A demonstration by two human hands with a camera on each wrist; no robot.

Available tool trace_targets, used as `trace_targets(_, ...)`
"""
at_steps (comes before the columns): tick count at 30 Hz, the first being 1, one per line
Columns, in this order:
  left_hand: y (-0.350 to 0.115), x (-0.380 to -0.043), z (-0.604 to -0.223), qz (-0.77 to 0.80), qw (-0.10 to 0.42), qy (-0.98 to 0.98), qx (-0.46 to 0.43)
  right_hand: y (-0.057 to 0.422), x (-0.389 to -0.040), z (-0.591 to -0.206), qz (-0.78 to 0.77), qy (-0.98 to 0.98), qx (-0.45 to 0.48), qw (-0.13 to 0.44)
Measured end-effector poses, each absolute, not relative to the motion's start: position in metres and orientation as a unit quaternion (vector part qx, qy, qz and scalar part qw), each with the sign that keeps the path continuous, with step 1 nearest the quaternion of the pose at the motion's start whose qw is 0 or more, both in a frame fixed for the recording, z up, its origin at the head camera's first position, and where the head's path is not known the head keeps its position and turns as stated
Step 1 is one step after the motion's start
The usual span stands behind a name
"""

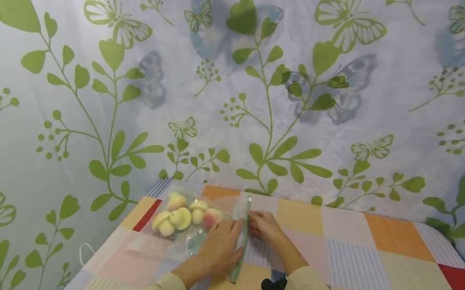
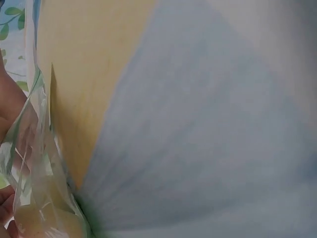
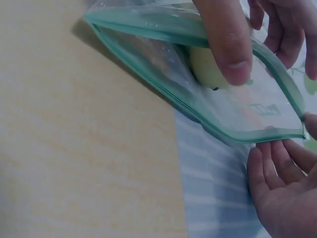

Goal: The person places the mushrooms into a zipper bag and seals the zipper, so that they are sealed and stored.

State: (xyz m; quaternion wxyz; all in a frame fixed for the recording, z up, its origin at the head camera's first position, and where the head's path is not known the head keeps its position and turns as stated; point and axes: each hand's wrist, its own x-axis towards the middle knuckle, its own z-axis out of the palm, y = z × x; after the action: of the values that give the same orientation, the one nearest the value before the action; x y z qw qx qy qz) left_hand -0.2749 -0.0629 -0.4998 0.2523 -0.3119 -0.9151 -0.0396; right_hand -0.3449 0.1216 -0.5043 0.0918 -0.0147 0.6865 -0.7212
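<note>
A clear zip bag [image 1: 202, 239] with a green zip edge [image 1: 240, 256] lies on the patchwork cloth. Several peach-like fruits [image 1: 180, 218], pale yellow with some pink, show through its plastic. My left hand [image 1: 219, 248] rests on the bag beside the zip edge, fingers extended, thumb spread apart. In the right wrist view the left thumb [image 3: 230, 47] crosses the upper rim at the parted mouth, in front of a pale fruit [image 3: 205, 67]. My right hand [image 3: 285, 186] pinches the mouth's far corner, thumb at the zip and fingers beneath.
A cloth [image 1: 358, 264] of coloured squares covers the surface. A printed curtain [image 1: 239, 92] with leaves and butterflies hangs behind it and on the left. A white cord [image 1: 83, 254] hangs by the left edge. Dark straps [image 1: 273, 286] are at both wrists.
</note>
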Motion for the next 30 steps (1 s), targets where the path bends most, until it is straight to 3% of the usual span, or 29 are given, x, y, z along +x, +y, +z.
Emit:
trace_targets(11, -0.064, -0.277, -0.500, -0.038, 0.258, -0.910, -0.323, 0.119, -0.347, -0.501, -0.700, 0.712, -0.010, 0.057)
trace_targets(30, -0.075, -0.292, -0.483, -0.139, 0.199, -0.907, -0.343, 0.116, -0.341, -0.499, -0.665, 0.746, -0.026, 0.027)
